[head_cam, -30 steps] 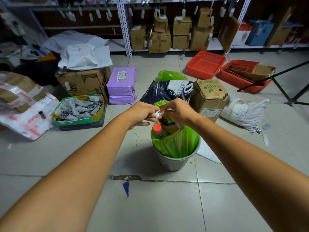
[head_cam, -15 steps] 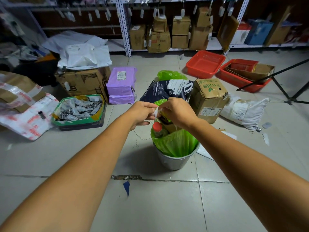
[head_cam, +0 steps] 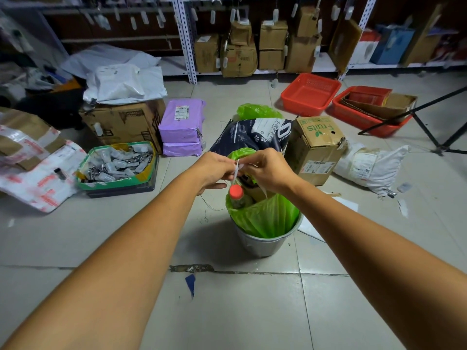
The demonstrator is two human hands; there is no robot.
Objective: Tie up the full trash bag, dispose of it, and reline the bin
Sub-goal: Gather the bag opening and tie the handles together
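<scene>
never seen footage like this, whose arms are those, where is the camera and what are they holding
No machine here: the arms are a person's, and the one camera sits on their head, looking forward and down, so the arms seem to reach out from you. The left hand and right hand pinch the white drawstring of a green trash bag sitting in a grey bin on the tiled floor. A red-capped bottle pokes out of the bag. A Fruits box, purple parcels and red baskets lie around.
</scene>
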